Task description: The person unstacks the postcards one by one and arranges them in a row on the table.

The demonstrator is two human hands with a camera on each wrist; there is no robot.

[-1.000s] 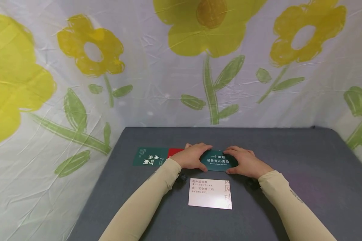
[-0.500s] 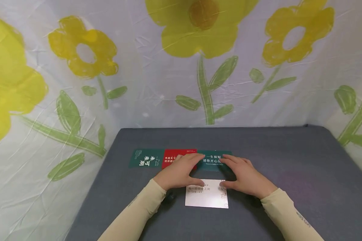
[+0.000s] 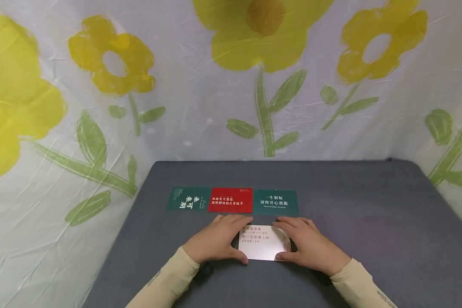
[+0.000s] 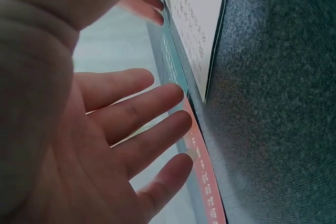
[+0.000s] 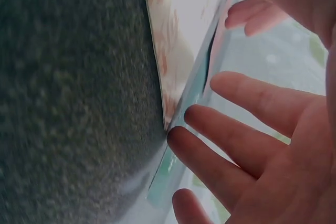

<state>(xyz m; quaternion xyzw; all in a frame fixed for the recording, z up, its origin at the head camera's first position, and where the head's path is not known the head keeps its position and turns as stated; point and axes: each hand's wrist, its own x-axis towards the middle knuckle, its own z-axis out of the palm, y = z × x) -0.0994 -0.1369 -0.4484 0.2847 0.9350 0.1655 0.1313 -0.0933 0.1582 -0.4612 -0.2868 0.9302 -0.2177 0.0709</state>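
A white card (image 3: pixel 263 250) with printed characters lies flat on the grey table, nearest the person. At its left side is my left hand (image 3: pixel 217 240), thumb apart from the fingers. My right hand (image 3: pixel 312 244) frames the right side in the same way, its fingers over the upper right corner. In the left wrist view the fingers (image 4: pixel 142 109) are spread and fairly straight, apart from the white card (image 4: pixel 202 19). The right wrist view shows loosely extended fingers (image 5: pixel 231 135) near the corner of that card; contact there is unclear.
Beyond the hands, three cards lie in a row: a green card (image 3: pixel 181 200) at left, a red card (image 3: pixel 231 201) in the middle, and another green card (image 3: pixel 279 206) at right. A flower-printed curtain (image 3: pixel 200 107) hangs behind the table (image 3: pixel 354 205).
Both hands have left the right-hand green card and moved toward the person, down to either side of the white card. That green card now lies beside the red one.
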